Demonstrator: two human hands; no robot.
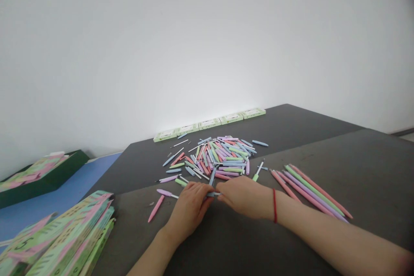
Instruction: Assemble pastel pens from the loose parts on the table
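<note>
Near the middle of the table, my left hand and my right hand, which wears a red string at the wrist, meet around a short blue pencil. Fingers of both hands are pinched on it, one at either end, and partly cover it. Just beyond my fingers lies a pile of pastel pencil parts, in pink, green, purple and blue with white rods. Left of my left hand are a purple piece with a white rod and a pink piece.
Several long pencils lie side by side at the right. A row of pale green boxes stands along the wall. Stacked printed cartons are at the lower left, with a dark green tray behind on a blue surface.
</note>
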